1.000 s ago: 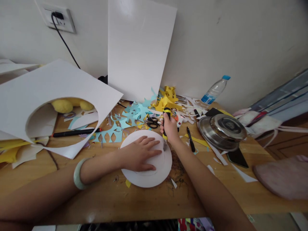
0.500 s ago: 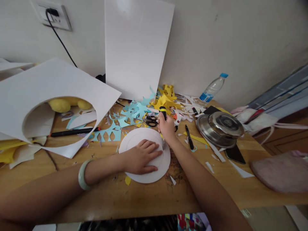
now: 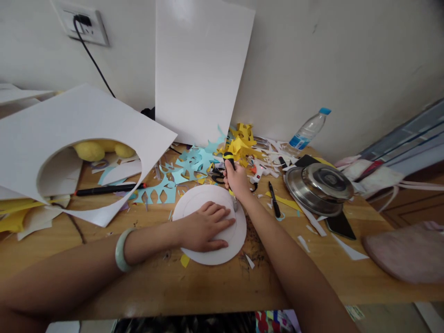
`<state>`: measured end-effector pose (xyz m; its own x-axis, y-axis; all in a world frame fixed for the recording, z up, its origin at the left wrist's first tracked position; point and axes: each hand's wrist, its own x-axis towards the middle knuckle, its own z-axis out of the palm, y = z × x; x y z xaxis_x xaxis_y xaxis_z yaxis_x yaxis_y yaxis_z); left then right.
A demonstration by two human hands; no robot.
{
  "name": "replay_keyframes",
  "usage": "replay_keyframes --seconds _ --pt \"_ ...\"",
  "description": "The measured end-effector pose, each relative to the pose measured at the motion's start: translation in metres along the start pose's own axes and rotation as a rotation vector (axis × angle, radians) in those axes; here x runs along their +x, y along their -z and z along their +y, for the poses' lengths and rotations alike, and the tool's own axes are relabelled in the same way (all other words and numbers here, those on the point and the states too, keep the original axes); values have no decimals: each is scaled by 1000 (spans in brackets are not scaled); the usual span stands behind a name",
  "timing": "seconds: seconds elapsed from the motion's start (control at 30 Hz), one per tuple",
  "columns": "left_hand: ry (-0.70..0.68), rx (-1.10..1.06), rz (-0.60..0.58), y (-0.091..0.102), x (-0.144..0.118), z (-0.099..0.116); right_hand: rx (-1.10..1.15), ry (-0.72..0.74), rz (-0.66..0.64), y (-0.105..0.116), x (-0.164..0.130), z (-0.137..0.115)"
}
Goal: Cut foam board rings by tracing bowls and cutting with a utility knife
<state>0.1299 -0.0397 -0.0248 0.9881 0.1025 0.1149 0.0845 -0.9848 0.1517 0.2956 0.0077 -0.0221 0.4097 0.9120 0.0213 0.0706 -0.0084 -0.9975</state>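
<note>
A round white board (image 3: 187,208) lies flat on the wooden table, with a circle drawn inside its edge. My left hand (image 3: 208,226), a pale green bangle on its wrist, rests flat on the disc with fingers stretched out. My right hand (image 3: 237,180) is closed around the black-and-yellow handle of a knife (image 3: 228,157). Its metal blade points down at the right part of the disc, near the drawn line; whether the tip goes into the board cannot be seen. Just behind my right hand lie black-handled scissors (image 3: 217,175), partly hidden.
At left leans a white board with a round cut-out (image 3: 88,108). Light blue scraps (image 3: 194,162) and yellow scraps (image 3: 243,145) lie at the back. To the right are a black pen (image 3: 274,200), a steel bowl (image 3: 319,187), a phone (image 3: 342,225) and a water bottle (image 3: 308,132).
My right hand and the knife have shifted slightly, the handle's top leaning further left. My left hand stays on the disc. The whole view has moved a little.
</note>
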Motion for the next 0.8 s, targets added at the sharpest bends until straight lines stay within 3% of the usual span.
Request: replay_keyframes --seconds 0.27,0.8 --pt "-6 9 -4 -1 -1 0 97 -12 -107 -1 1 -1" --pt "-8 -2 -11 0 0 0 56 11 -160 -9 9 -5"
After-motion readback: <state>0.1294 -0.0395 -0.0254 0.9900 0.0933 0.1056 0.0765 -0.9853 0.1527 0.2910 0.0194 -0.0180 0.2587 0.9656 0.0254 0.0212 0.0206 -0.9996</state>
